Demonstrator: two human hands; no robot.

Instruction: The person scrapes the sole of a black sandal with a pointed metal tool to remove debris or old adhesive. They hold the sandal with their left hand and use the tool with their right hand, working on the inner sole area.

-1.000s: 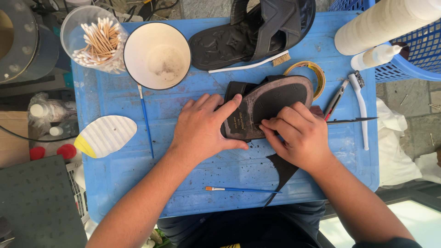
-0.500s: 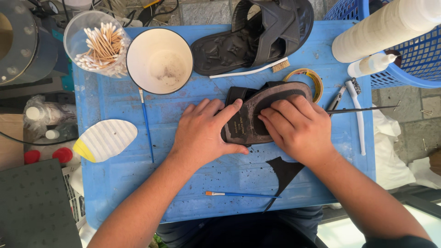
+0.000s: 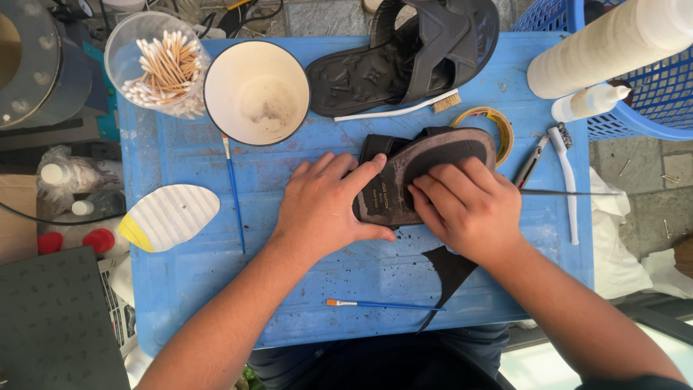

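A dark sandal (image 3: 433, 170) lies sole up in the middle of the scratched blue counter (image 3: 188, 274). Its sole is flat, oval and dusty grey. Far left of the sandal lies a ribbed white and yellow shoe-shaped piece (image 3: 170, 215). Up and left of the sandal stands a clear jar of cotton swabs (image 3: 160, 63), then a round white bowl (image 3: 256, 92) with a thin blue brush (image 3: 234, 193) under it. The left hand (image 3: 325, 209) lies flat with open fingers and presses the sandal's heel end; its grip is not closed. The right hand (image 3: 473, 208) presses curled fingers on the sole. Behind the sandal lies a second black sandal (image 3: 404, 58). Right of the sandal are a yellow tape ring (image 3: 503, 124) and a white-handled tool (image 3: 567, 184).
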